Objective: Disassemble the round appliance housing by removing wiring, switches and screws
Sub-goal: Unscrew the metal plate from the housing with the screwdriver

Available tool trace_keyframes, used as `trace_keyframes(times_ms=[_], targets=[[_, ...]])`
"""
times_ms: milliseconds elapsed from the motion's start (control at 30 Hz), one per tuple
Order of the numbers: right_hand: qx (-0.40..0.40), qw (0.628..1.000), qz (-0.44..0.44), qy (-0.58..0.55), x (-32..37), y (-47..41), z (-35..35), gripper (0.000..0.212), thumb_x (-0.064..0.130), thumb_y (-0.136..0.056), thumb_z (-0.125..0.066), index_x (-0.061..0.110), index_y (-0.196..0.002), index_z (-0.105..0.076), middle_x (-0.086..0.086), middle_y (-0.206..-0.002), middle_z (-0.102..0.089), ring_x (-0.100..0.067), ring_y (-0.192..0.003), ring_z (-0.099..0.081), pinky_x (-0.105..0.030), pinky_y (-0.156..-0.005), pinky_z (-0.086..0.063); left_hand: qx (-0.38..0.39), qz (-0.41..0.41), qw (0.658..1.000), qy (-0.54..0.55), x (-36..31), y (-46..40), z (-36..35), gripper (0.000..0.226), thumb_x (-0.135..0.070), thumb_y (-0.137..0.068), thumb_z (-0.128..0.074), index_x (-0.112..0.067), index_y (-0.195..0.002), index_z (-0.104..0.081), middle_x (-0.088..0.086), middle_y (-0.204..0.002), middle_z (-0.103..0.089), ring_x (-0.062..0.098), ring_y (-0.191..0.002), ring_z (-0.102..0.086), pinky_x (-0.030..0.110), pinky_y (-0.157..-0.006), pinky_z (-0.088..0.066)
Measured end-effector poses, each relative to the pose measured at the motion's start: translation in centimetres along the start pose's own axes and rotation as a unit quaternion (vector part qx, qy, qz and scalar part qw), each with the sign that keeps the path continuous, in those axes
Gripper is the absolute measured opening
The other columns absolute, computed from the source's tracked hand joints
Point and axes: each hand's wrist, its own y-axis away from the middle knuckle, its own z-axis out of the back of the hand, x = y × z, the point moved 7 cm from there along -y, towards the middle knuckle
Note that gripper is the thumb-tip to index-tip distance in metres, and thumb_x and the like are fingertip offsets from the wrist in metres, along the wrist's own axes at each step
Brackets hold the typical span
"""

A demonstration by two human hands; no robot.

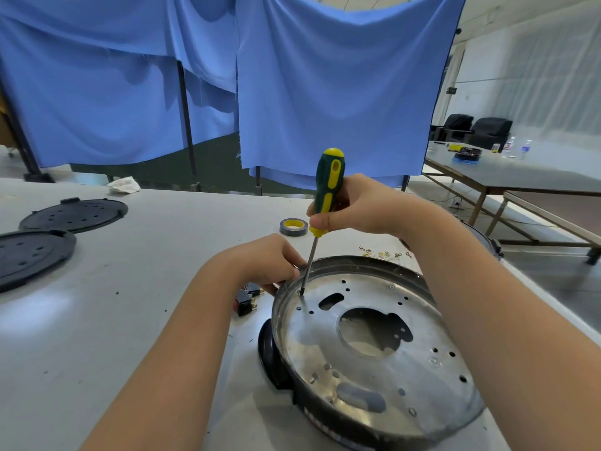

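A round metal appliance housing (383,379) with a large central opening and several small holes lies on the white table in front of me. My right hand (354,206) grips a green and yellow screwdriver (327,187), held almost upright, its tip on a screw (300,291) near the housing's far left rim. My left hand (266,262) holds the housing's rim just left of the shaft. Two black switches (246,299) with metal terminals lie on the table by the left hand.
Two black round perforated covers (74,214) (29,255) lie at the far left. A roll of tape (293,226) sits behind the screwdriver. Small wire terminals (383,253) are scattered beyond the housing. Blue curtains hang behind, and another table (520,174) stands at the right.
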Motion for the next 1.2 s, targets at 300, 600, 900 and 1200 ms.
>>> trace_keyframes(times_ms=[300,600,900,1200], targets=[[-0.022,1.000,0.000,-0.005,0.1,0.1,0.2,0.043,0.019,-0.078,-0.076,0.013,-0.115,-0.056,-0.004,-0.104,-0.070,-0.022,-0.100,-0.065,-0.045,-0.095,-0.048,-0.001,0.001,1.000,-0.011,-0.1,0.0,0.1,0.028,-0.009,-0.092,-0.057,-0.018,-0.118,-0.065,-0.002,-0.093,-0.070,0.010,-0.077,-0.067,0.013,-0.050,-0.053],[-0.133,0.982,0.043,-0.123,-1.1,0.6,-1.1,0.032,0.008,-0.082,-0.071,0.024,-0.100,-0.051,0.000,-0.096,-0.071,-0.016,-0.089,-0.070,-0.038,-0.089,-0.054,-0.019,-0.088,0.996,-0.010,-1.8,0.5,0.9,0.036,-0.011,-0.088,-0.063,-0.015,-0.123,-0.063,-0.004,-0.116,-0.068,0.013,-0.107,-0.063,0.032,-0.100,-0.047],[-0.195,0.965,0.081,-0.158,-1.3,1.0,-2.1,0.029,0.014,-0.085,-0.066,0.023,-0.109,-0.052,0.008,-0.096,-0.070,-0.008,-0.093,-0.066,-0.015,-0.074,-0.052,-0.053,-0.156,0.971,0.173,-2.1,0.0,1.1,0.017,0.006,-0.089,-0.057,-0.002,-0.097,-0.069,0.004,-0.082,-0.075,0.013,-0.077,-0.073,0.024,-0.072,-0.059],[-0.284,0.944,0.060,-0.157,-1.8,1.2,-1.1,0.017,0.023,-0.072,-0.080,0.023,-0.082,-0.065,0.011,-0.065,-0.065,0.004,-0.055,-0.056,-0.007,-0.056,-0.043,-0.061,-0.165,0.975,0.139,-2.3,0.0,0.9,0.016,0.000,-0.088,-0.059,-0.013,-0.085,-0.069,0.002,-0.077,-0.076,0.012,-0.076,-0.073,0.022,-0.069,-0.059]])
